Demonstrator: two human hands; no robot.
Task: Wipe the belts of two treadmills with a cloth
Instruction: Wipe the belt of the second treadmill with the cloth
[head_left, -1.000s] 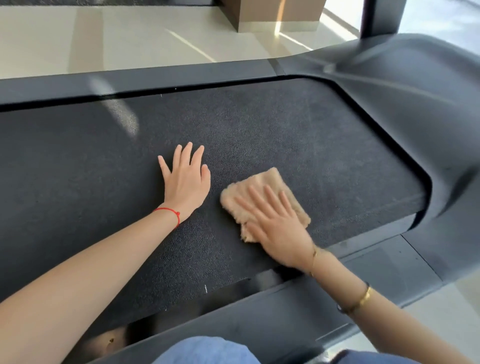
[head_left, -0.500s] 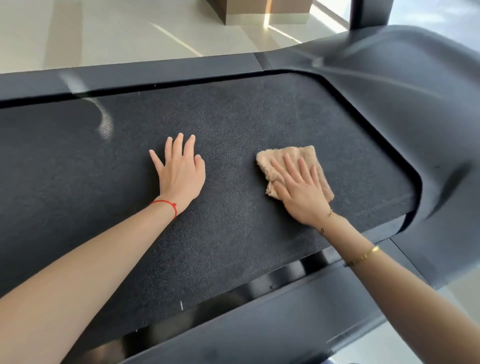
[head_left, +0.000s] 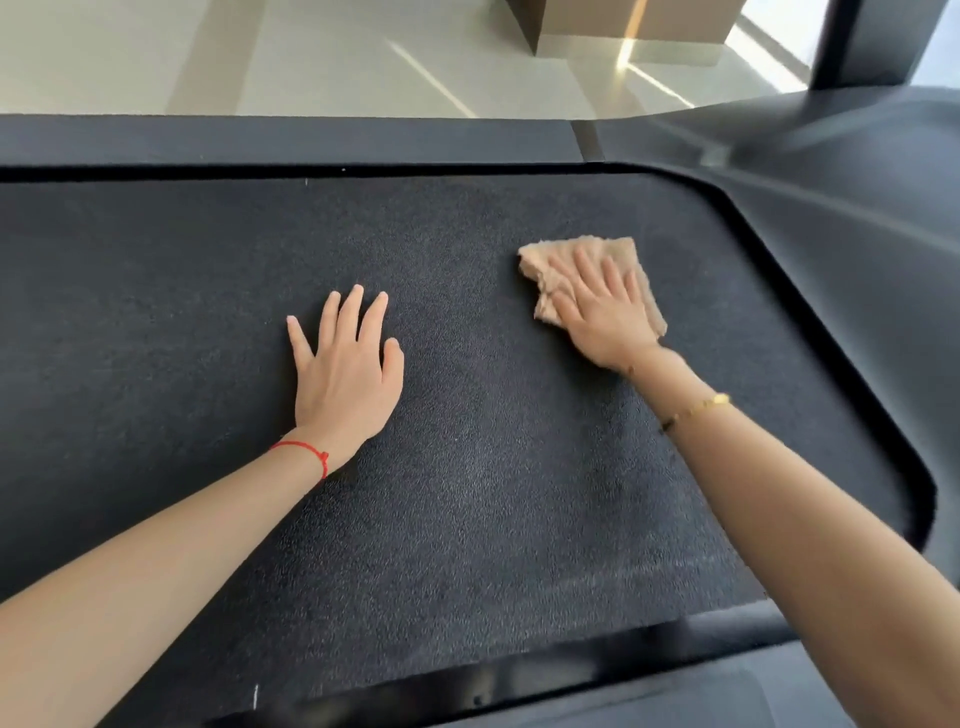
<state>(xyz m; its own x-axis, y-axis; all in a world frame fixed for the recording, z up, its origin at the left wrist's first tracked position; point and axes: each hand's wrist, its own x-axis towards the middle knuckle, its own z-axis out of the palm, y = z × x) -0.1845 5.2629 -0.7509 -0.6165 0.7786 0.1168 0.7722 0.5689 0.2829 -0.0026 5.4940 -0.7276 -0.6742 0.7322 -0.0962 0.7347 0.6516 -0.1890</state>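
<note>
A dark, textured treadmill belt fills most of the head view. A beige cloth lies flat on the belt's right part, toward its far edge. My right hand presses on the cloth with straight, spread fingers and covers its near half. My left hand rests flat on the bare belt to the left of the cloth, fingers straight, with a red string on the wrist. Both forearms reach in from the bottom of the view.
The treadmill's dark side rail runs along the far edge, and its curved motor cover rises at the right. The near rail crosses the bottom. Pale tiled floor and a brown box lie beyond.
My right hand has slid the cloth away from me and to the right across the belt. My left hand has stayed flat on the belt. The camera has leaned in closer.
</note>
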